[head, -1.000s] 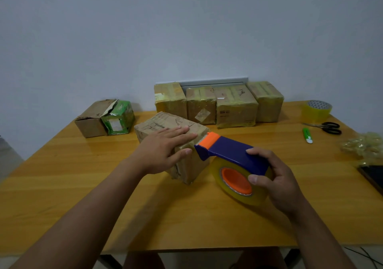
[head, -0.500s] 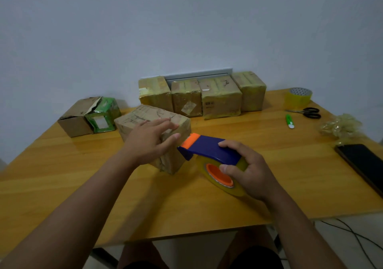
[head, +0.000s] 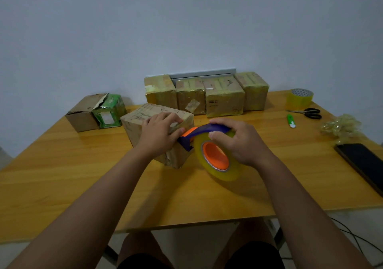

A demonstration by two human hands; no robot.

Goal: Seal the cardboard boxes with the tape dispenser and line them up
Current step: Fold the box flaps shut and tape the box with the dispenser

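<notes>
A: While the left hand (head: 160, 133) lies on the box (head: 145, 119), fingers bent over the top's right edge and thumb along the near-right side, what's the right hand (head: 238, 142) got?

B: It's grasping the dispenser (head: 209, 144), fingers curled over the blue body, thumb on the roll's face. Orange tip touches the box's near-right side, right by the left thumb.

A: Which way's it pointing?

B: Long axis runs left-right, tip to the left, twd the box. Roll is tilted, orange hub facing the camera; can't tell if it rests on the desk (head: 83, 185).

A: And the box?

B: Mid-desk, turned at an angle, one corner twd the person, long axis running far-left to near-right.

A: Other boxes?

B: Row of four taped ones (head: 207, 96) at the back by the wall, touching side by side. An open box (head: 83, 115) w/ a green pack (head: 108, 112) beside it at far left.

A: Right side?

B: Spare roll (head: 299, 98), scissors (head: 308, 112), green cutter (head: 290, 121), tape wad (head: 339, 124), phone (head: 364, 165).
</notes>
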